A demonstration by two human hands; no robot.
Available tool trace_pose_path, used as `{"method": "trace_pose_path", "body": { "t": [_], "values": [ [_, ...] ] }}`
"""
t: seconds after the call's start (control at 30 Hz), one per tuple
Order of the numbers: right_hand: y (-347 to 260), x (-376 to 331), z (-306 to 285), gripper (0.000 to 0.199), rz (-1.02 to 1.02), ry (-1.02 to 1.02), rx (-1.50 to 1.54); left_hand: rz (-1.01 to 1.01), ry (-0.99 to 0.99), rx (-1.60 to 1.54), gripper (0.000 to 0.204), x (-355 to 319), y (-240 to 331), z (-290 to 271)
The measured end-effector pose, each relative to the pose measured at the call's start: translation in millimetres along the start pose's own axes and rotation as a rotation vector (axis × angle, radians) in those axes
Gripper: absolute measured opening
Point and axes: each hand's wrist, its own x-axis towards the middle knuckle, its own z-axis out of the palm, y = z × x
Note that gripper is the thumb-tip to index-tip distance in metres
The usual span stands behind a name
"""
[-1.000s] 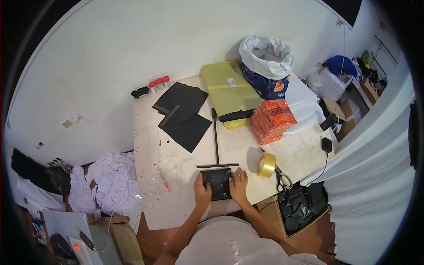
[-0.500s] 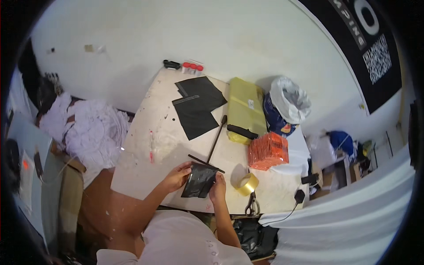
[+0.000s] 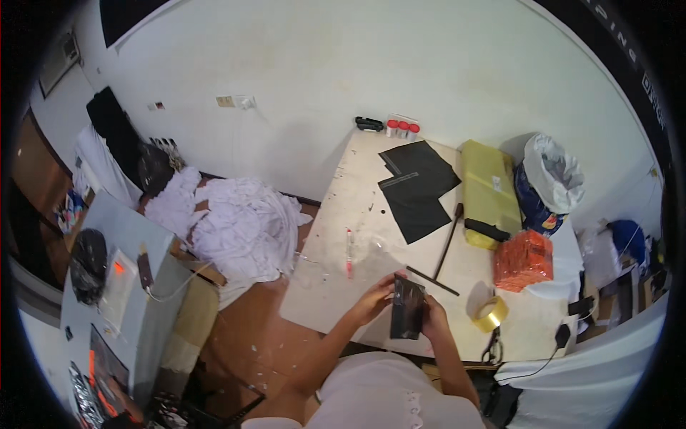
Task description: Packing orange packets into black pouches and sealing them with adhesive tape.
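Note:
Between my two hands, over the near edge of the table (image 3: 321, 286), is a shiny black plastic packet (image 3: 407, 311), held upright. The fingers of my left hand (image 3: 375, 300) are closed on its upper left side. My right hand (image 3: 434, 317) grips its right edge, with some of the fingers hidden behind it. Just beyond the packet lies a dark T-shaped tool (image 3: 446, 247). To the left of that tool is a thin pen (image 3: 349, 254) with pink ends. Two flat black pieces (image 3: 418, 207) with pale lines along one edge overlap farther back.
Right on the table are a yellow wrapped bundle (image 3: 489, 186), an orange plastic-wrapped stack (image 3: 524, 261), a tape roll (image 3: 490, 314), scissors (image 3: 491, 350) and an open blue-and-white bag (image 3: 547, 182). Red-capped containers (image 3: 403, 129) stand at the back. White cloth (image 3: 239, 222) is heaped left, beside a grey cabinet (image 3: 153, 293).
My view has swung left, so the table sits farther right and more of the cabinet shows. The packet has turned in my hands and now looks narrower and more upright.

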Motion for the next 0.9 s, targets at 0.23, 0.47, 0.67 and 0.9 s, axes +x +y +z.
{"method": "trace_pose_path", "body": {
  "t": [0.23,0.47,0.67,0.9],
  "values": [
    [12.0,-12.2,24.0,0.032,0.252,-0.239,-0.087,0.017,-0.057,0.262,0.040,0.8,-11.0,-24.0],
    [-26.5,-8.0,11.4,0.057,0.153,-0.202,0.339,0.122,0.304,1.125,0.019,15.6,22.2,-23.6],
    [-51.1,-6.4,-22.0,0.047,-0.051,-0.146,-0.443,0.136,0.322,0.790,0.024,43.4,41.4,-14.9],
    [-39.7,-6.1,-30.9,0.023,-0.711,0.265,-1.425,0.284,0.869,1.552,0.028,75.6,79.3,-80.7]
  ]
}}
